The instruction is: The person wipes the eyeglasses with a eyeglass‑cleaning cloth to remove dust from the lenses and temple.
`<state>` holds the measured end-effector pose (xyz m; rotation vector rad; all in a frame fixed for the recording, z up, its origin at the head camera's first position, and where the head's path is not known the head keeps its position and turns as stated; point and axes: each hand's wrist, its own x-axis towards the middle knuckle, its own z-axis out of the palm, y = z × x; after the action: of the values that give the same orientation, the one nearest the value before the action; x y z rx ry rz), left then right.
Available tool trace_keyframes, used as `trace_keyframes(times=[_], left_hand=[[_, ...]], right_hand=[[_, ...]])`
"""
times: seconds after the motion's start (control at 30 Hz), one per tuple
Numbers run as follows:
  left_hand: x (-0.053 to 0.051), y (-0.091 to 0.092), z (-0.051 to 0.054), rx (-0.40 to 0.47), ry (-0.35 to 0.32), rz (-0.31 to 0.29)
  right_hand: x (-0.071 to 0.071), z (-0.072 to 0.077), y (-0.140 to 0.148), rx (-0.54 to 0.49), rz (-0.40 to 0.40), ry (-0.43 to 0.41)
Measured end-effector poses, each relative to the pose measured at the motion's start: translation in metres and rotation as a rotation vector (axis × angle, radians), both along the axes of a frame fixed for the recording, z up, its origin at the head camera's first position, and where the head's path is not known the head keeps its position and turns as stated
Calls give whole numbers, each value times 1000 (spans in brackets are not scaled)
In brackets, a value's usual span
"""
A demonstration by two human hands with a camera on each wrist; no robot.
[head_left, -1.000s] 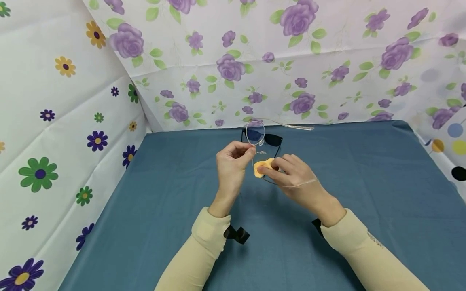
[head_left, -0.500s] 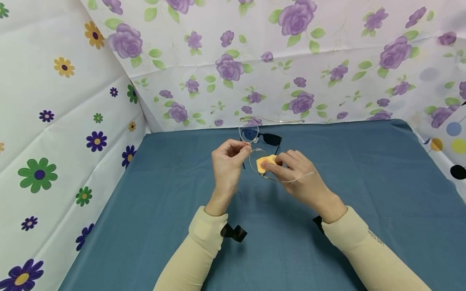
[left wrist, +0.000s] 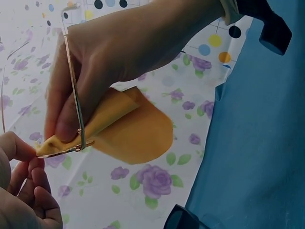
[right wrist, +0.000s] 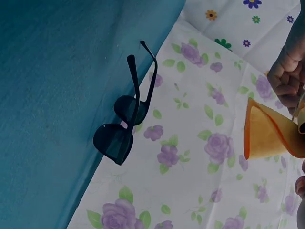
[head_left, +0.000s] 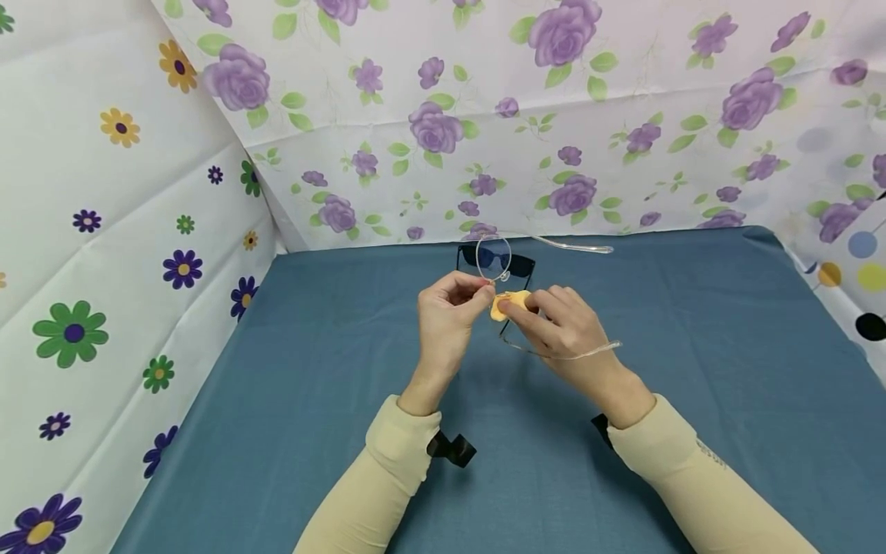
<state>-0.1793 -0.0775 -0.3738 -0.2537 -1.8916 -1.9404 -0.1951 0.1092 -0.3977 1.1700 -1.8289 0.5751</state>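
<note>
My left hand (head_left: 448, 315) pinches a pair of thin-framed, clear round eyeglasses (head_left: 494, 258) near the bridge, holding them above the table. With thumb and fingers, my right hand (head_left: 571, 331) pinches a yellow cloth (head_left: 508, 305) around the lens nearer to it. In the left wrist view the cloth (left wrist: 138, 129) is folded over that rim, and its loose part hangs down. One temple of the eyeglasses (left wrist: 74, 86) passes across the right hand. The cloth hides most of the lens it covers.
Black sunglasses (head_left: 522, 265) lie on the blue tablecloth (head_left: 332, 346) behind the hands, temples unfolded. A white sheet with purple roses (head_left: 436, 127) hangs at the back, and a flower-patterned sheet (head_left: 138, 254) hangs along the left.
The left hand and eyeglasses shifted slightly left, then back to the right, with the frame tilting. The cloth in the right hand moved a little upward along the lens. The sunglasses stayed put.
</note>
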Motion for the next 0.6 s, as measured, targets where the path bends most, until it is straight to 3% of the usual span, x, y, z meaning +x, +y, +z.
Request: trace_keyframes(times=[0.1,0.37,0.6], left_hand=[[0,2,-2,3,0,-1],[-3,-5,3,54,16,19],[-5,-14,6,61,10,-3]], right_hand=[[0,-1,-1,6,14,2],[1,0,5,124,49,-112],[-2,1,8,123,52,-113]])
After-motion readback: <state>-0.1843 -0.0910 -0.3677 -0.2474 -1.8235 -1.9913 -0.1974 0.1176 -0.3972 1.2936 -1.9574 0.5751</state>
